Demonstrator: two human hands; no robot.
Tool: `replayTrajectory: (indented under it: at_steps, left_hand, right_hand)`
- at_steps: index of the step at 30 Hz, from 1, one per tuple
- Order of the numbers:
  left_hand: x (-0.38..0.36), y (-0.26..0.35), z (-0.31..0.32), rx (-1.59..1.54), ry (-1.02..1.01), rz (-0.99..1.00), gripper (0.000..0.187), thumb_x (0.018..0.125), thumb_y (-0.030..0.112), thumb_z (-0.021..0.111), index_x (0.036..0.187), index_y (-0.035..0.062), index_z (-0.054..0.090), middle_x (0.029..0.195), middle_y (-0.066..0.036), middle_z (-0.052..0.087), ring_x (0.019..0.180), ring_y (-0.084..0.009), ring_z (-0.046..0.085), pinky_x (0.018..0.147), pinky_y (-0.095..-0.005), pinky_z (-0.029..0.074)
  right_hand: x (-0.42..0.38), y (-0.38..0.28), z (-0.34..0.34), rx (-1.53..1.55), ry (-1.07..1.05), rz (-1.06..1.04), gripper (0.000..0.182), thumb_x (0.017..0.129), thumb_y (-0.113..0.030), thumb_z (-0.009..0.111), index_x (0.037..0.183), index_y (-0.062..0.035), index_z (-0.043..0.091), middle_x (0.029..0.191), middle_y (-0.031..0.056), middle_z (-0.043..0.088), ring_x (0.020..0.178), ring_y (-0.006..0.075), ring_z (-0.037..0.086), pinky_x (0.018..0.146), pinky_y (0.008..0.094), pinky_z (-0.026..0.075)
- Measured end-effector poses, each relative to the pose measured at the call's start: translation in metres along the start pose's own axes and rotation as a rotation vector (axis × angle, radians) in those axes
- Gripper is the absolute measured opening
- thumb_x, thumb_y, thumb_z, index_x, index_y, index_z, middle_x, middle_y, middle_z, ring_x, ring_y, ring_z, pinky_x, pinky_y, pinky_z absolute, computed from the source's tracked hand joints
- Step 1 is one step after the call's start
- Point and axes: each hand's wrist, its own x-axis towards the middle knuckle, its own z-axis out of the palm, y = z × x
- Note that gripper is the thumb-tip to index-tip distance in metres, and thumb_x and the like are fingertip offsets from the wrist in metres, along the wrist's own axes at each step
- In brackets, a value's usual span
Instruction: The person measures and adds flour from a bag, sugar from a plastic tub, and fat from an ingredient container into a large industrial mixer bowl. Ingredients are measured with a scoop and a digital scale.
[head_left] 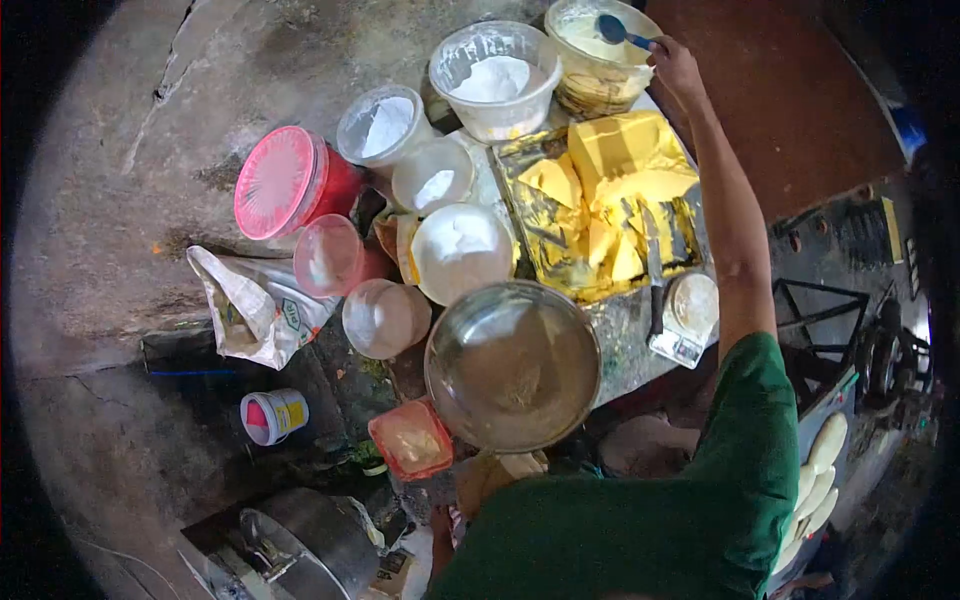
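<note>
My right hand [676, 70] is closed around the handle of a dark blue scoop [612, 29], whose head is over a clear tub [600, 85] of pale, creamy contents. Near my body, my left hand [524, 464] grips the lower rim of a wide metal bowl [515, 365]; part of that hand is hidden. Inside the bowl only a brownish, shiny bottom shows. Between the tub and bowl lies a tray [545, 270] with a large yellow block [630, 150], like margarine, and cut pieces. A knife with a black handle [656, 310] rests along the tray's edge.
A small scale [678, 348] carries a round container. Several tubs of white powder, including a large one [495, 118], stand left of the tray. A pink-lidded tub [275, 185], a sack [240, 320], a small bucket [290, 410] and a red container [410, 440] are farther left.
</note>
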Motion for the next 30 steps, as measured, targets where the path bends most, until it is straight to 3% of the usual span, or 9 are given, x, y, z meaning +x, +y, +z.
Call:
replayTrajectory:
  at_steps: [3, 6, 11, 14, 19, 22, 23, 26, 30]
  left_hand:
    - [-0.007, -0.011, -0.006, -0.086, -0.119, 0.023, 0.039, 0.093, 0.028, 0.055, 0.127, 0.0110, 0.046, 0.103, -0.008, 0.060, 0.084, -0.0212, 0.062, 0.068, -0.0357, 0.053]
    - [-0.022, -0.027, 0.016, -0.027, 0.087, 0.014, 0.038, 0.092, 0.026, 0.057, 0.125, 0.0115, 0.047, 0.102, -0.007, 0.060, 0.083, -0.0213, 0.063, 0.067, -0.0355, 0.053]
    - [-0.036, -0.039, 0.037, 0.266, 0.340, -0.019, 0.037, 0.092, 0.026, 0.056, 0.125, 0.0102, 0.048, 0.105, -0.007, 0.059, 0.089, -0.0223, 0.063, 0.069, -0.0358, 0.053]
    - [-0.065, -0.030, 0.068, 0.130, 0.376, -0.001, 0.038, 0.093, 0.027, 0.056, 0.127, 0.0103, 0.048, 0.111, -0.007, 0.059, 0.094, -0.0236, 0.063, 0.071, -0.0368, 0.053]
    - [-0.017, -0.065, 0.025, 0.173, 0.286, 0.122, 0.035, 0.093, 0.026, 0.057, 0.124, 0.0111, 0.050, 0.111, -0.007, 0.059, 0.093, -0.0240, 0.062, 0.070, -0.0373, 0.054]
    - [-0.005, -0.057, 0.028, 0.207, 0.300, 0.128, 0.031, 0.092, 0.026, 0.058, 0.119, 0.0113, 0.051, 0.106, -0.006, 0.059, 0.089, -0.0224, 0.062, 0.068, -0.0362, 0.054]
    - [-0.001, -0.054, 0.025, 0.213, 0.315, 0.115, 0.029, 0.092, 0.026, 0.058, 0.117, 0.0113, 0.052, 0.104, -0.006, 0.059, 0.087, -0.0216, 0.062, 0.068, -0.0356, 0.054]
    - [0.001, -0.036, 0.024, 0.184, 0.207, 0.070, 0.024, 0.093, 0.026, 0.057, 0.111, 0.0123, 0.053, 0.095, -0.003, 0.057, 0.081, -0.0185, 0.060, 0.065, -0.0337, 0.053]
    - [-0.011, -0.012, 0.036, 0.068, 0.217, 0.072, 0.020, 0.093, 0.026, 0.055, 0.110, 0.0140, 0.054, 0.084, -0.001, 0.056, 0.075, -0.0160, 0.059, 0.063, -0.0317, 0.052]
  right_hand:
    - [0.053, 0.024, 0.048, -0.373, -0.038, -0.240, 0.026, 0.088, -0.020, 0.050, 0.096, -0.0026, 0.067, 0.092, 0.0173, 0.069, 0.082, 0.0348, 0.067, 0.072, 0.0454, 0.052]
    - [0.113, 0.076, 0.111, -0.692, -0.063, -0.411, 0.025, 0.085, -0.017, 0.050, 0.083, -0.0033, 0.071, 0.088, 0.0205, 0.069, 0.080, 0.0340, 0.068, 0.072, 0.0435, 0.055]
    - [0.111, 0.054, 0.144, -1.292, -0.558, -0.696, 0.019, 0.083, -0.018, 0.059, 0.079, -0.0065, 0.074, 0.088, 0.0166, 0.070, 0.082, 0.0291, 0.069, 0.071, 0.0413, 0.056]
    - [0.125, 0.092, 0.182, -0.873, -0.573, -0.511, 0.018, 0.084, -0.018, 0.058, 0.084, -0.0065, 0.072, 0.087, 0.0162, 0.069, 0.079, 0.0271, 0.067, 0.067, 0.0400, 0.054]
    - [0.119, 0.085, 0.154, 0.385, -0.402, 0.521, 0.018, 0.091, -0.018, 0.054, 0.085, -0.0045, 0.065, 0.071, 0.0106, 0.064, 0.061, 0.0162, 0.061, 0.053, 0.0309, 0.048]
    - [0.120, 0.062, 0.108, 0.878, -0.682, 0.769, 0.021, 0.093, -0.017, 0.052, 0.077, -0.0038, 0.052, 0.058, 0.0014, 0.044, 0.049, 0.0084, 0.040, 0.043, 0.0239, 0.032]
    - [0.108, 0.042, 0.097, 0.818, -0.550, 0.805, 0.026, 0.094, -0.016, 0.051, 0.071, -0.0050, 0.044, 0.056, -0.0018, 0.031, 0.047, 0.0092, 0.024, 0.040, 0.0237, 0.022]
    - [0.100, 0.039, 0.081, 0.820, -0.554, 0.811, 0.027, 0.095, -0.018, 0.051, 0.072, -0.0038, 0.048, 0.056, -0.0015, 0.032, 0.045, 0.0094, 0.026, 0.040, 0.0245, 0.023]
    - [0.080, 0.046, 0.067, 0.722, -0.304, 0.772, 0.021, 0.094, -0.021, 0.055, 0.084, -0.0040, 0.064, 0.075, 0.0062, 0.065, 0.061, 0.0146, 0.060, 0.054, 0.0272, 0.052]
